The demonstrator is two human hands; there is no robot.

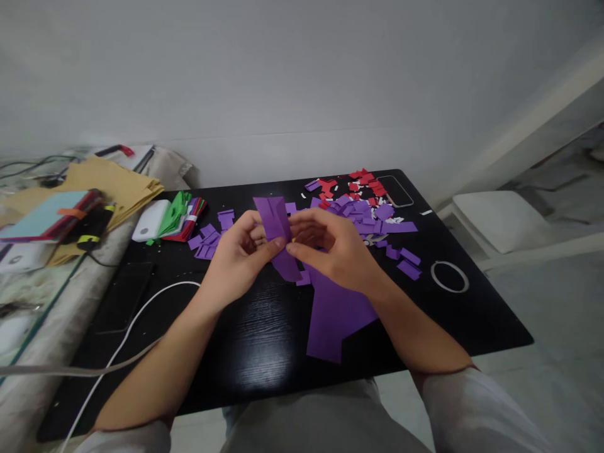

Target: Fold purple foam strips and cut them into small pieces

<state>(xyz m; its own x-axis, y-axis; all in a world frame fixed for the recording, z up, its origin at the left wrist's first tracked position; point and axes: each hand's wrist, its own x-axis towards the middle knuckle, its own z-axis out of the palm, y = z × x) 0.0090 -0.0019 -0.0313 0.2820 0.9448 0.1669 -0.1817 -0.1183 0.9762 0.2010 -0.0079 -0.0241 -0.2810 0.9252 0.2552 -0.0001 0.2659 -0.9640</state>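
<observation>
Both my hands hold one folded strip of purple paper point(272, 216) above the middle of the black table. My left hand point(245, 248) pinches it between thumb and fingers from the left. From the other side my right hand point(330, 245) closes on the strip's right edge, its thumb tip touching it near my left thumb. Below my right hand lies a larger purple sheet point(330, 314), partly covered by that hand. Small purple pieces point(205, 242) are scattered left of my left hand, and a bigger heap of purple pieces point(361, 214) lies behind my right hand.
Red paper pieces point(372, 182) and white scraps lie at the table's back right. A ring point(450, 277) rests near the right edge. Green folded paper point(175, 212) sits beside a white device point(151, 220) at back left. A white cable point(136, 318) crosses the left side near a dark phone point(123, 296).
</observation>
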